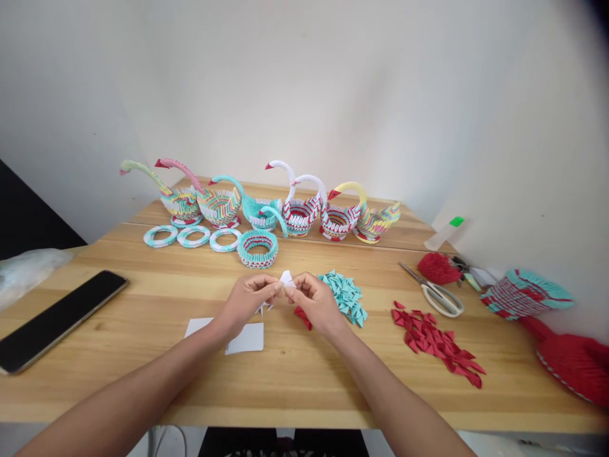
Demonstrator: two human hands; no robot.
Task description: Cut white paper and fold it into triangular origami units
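Observation:
A small folded piece of white paper (287,278) is pinched between my two hands above the middle of the table. My left hand (248,301) grips its left side with thumb and fingertips. On the other side, my right hand (313,299) holds it the same way. White paper sheets (250,338) lie under and beside my left wrist. Some small white folded pieces (264,308) show partly behind my left hand. Next to my right hand is a pile of turquoise folded paper triangles (346,295), and a few red pieces (304,317) are partly hidden beneath it.
Several folded-paper swans (301,212) line the table's back. Before them lie paper rings (225,240) and a round paper basket (257,249). A phone (61,317) lies left. Rightward are red triangles (435,343), scissors (438,297), a green-capped bottle (445,233) and a red paper piece (573,358).

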